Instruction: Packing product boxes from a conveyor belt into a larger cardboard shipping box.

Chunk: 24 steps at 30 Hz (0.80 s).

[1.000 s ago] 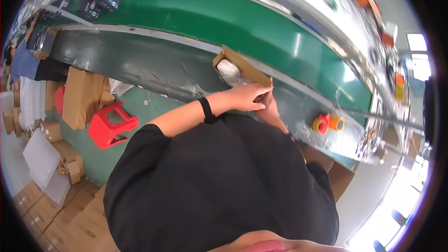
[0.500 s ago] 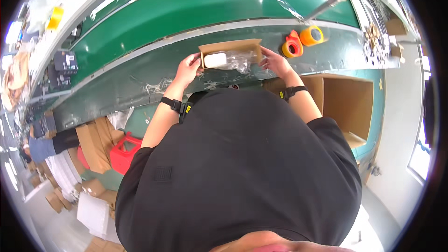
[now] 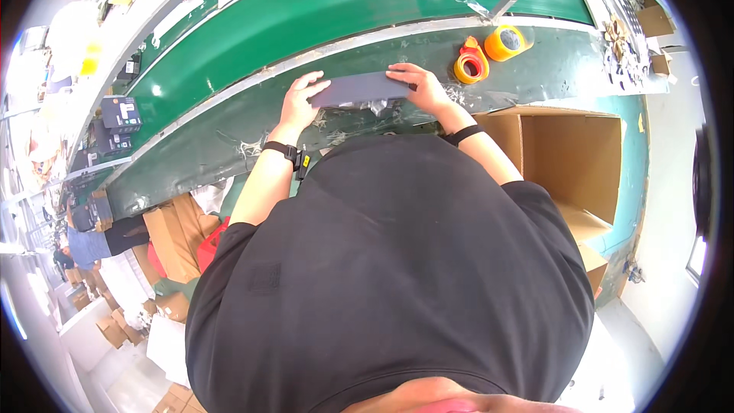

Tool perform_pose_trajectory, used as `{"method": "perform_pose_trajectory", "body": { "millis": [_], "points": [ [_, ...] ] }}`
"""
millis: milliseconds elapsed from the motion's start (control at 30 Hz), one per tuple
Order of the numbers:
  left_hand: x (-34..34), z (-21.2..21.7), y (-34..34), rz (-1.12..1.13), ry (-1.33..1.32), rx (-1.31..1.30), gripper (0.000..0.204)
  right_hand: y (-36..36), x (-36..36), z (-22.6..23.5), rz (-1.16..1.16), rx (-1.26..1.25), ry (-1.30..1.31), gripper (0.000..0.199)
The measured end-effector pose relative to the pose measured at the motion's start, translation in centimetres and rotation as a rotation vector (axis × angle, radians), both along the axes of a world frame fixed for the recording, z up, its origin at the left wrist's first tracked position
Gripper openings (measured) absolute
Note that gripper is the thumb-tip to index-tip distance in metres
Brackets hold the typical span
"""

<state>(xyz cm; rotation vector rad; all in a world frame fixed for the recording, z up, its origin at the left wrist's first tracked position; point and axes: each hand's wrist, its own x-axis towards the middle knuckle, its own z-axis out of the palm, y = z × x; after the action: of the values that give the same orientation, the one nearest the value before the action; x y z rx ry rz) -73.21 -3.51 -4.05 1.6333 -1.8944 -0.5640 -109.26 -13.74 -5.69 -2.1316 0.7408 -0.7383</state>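
In the head view, a flat, dark grey, rectangular cardboard box (image 3: 359, 89) is lying on the dark green workbench (image 3: 550, 61), between its near edge and its rail-lined far edge. The left hand (image 3: 300, 103) is gripping the box's left end; the right hand (image 3: 424, 88) is clasping its right end, fingers reaching over the top. The hands are staying apart, the box spanning between them. Half a second ago the box was showing its brown inside and a white item; now the dark panel is covering that item, and only crumpled clear plastic (image 3: 375, 107) is showing along the box's near edge. Toward the workbench's right end, by its far edge, a red-and-orange plastic tape dispenser (image 3: 471, 61) is still standing beside a round orange tape roll (image 3: 505, 43).
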Motion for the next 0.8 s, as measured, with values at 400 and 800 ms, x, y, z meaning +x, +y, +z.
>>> {"method": "perform_pose_trajectory", "body": {
  "millis": [400,800],
  "points": [
    [-1.7,3.7,0.6,-0.21,-0.384,0.029,0.073,0.7,-0.4,3.9,0.145,-0.166,0.413,0.075],
    [-1.8,3.3,0.8,-0.277,-0.392,0.065,0.066,1.5,0.6,6.4,0.143,-0.173,0.585,0.06]
  ]
}}
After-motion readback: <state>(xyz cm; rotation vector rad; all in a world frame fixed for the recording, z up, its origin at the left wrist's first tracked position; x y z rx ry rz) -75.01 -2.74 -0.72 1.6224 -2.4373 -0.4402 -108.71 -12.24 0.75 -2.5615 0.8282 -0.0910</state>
